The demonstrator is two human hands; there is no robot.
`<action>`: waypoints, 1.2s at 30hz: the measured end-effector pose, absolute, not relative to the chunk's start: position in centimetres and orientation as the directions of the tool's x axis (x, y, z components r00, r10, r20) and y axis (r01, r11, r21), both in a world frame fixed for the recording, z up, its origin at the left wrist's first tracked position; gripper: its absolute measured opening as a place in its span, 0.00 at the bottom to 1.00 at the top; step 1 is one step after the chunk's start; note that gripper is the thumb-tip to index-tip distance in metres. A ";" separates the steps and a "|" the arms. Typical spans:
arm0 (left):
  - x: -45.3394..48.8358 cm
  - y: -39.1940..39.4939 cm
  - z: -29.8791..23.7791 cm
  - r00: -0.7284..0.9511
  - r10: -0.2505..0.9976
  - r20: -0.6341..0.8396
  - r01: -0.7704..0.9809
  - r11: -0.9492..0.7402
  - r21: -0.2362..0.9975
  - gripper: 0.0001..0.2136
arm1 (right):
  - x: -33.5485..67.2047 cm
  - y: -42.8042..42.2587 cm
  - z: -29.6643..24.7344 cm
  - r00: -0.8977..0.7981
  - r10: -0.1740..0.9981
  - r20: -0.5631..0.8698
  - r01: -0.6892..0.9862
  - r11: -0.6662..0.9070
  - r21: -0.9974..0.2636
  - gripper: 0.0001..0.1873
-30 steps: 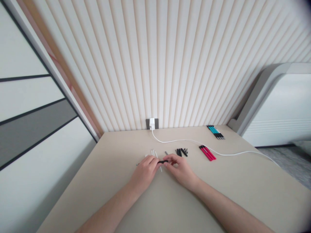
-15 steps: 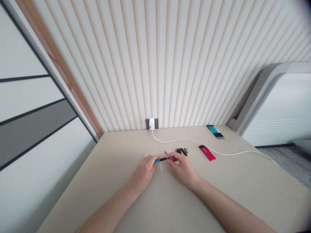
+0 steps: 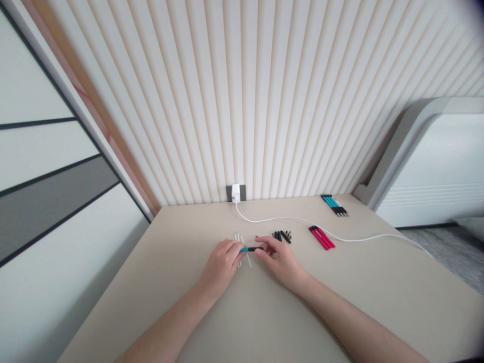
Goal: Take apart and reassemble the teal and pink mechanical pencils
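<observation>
While the left hand [image 3: 221, 264] pinches the teal end of a pen [image 3: 251, 249], the right hand [image 3: 282, 262] closes on its black tip.

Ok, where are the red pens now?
In the head view, the red pens lie on the table, right of the small black pen parts, beside the white cable.
</observation>
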State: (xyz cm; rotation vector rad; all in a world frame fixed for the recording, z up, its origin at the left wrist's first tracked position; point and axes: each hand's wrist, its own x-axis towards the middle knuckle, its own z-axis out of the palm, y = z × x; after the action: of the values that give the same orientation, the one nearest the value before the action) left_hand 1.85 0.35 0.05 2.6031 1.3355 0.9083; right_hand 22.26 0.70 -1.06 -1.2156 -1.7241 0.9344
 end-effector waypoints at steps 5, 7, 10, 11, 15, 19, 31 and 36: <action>1.9 0.2 0.2 0.492 0.729 0.477 0.702 -0.656 0.278 0.05 | 22.3 0.6 -0.8 -0.216 0.961 0.170 0.416 0.248 -0.875 0.16; 2.0 0.1 0.2 0.513 0.704 0.490 0.692 -0.677 0.249 0.05 | 22.4 0.6 -0.8 -0.221 0.968 0.123 0.451 0.213 -0.867 0.25; 2.0 0.1 0.2 0.506 0.707 0.495 0.704 -0.670 0.238 0.05 | 22.5 0.6 -0.8 -0.217 0.968 0.126 0.466 0.216 -0.858 0.27; 2.0 0.1 0.2 0.497 0.715 0.491 0.711 -0.660 0.243 0.05 | 22.4 0.6 -0.8 -0.214 0.965 0.154 0.455 0.238 -0.858 0.23; 1.9 0.1 0.2 0.469 0.747 0.471 0.733 -0.627 0.264 0.04 | 22.3 0.5 -0.6 -0.238 0.931 0.276 0.419 0.355 -0.836 0.13; 2.1 0.0 0.4 0.490 0.735 0.469 0.724 -0.642 0.251 0.04 | 22.4 0.5 -0.6 -0.264 0.945 0.191 0.480 0.300 -0.824 0.17; 1.9 0.1 0.2 0.484 0.747 0.455 0.752 -0.622 0.221 0.03 | 22.6 0.6 -0.2 -0.287 0.917 0.276 0.498 0.389 -0.776 0.07; 1.9 0.1 0.2 0.527 0.716 0.457 0.720 -0.662 0.207 0.04 | 22.8 0.5 0.2 -0.306 0.931 0.199 0.574 0.348 -0.741 0.12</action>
State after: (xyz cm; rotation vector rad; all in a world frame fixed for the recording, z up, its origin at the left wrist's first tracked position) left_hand 1.90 0.06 0.17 2.7514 1.2945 0.8186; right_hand 22.84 0.54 0.20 -1.3080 -1.9943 0.7421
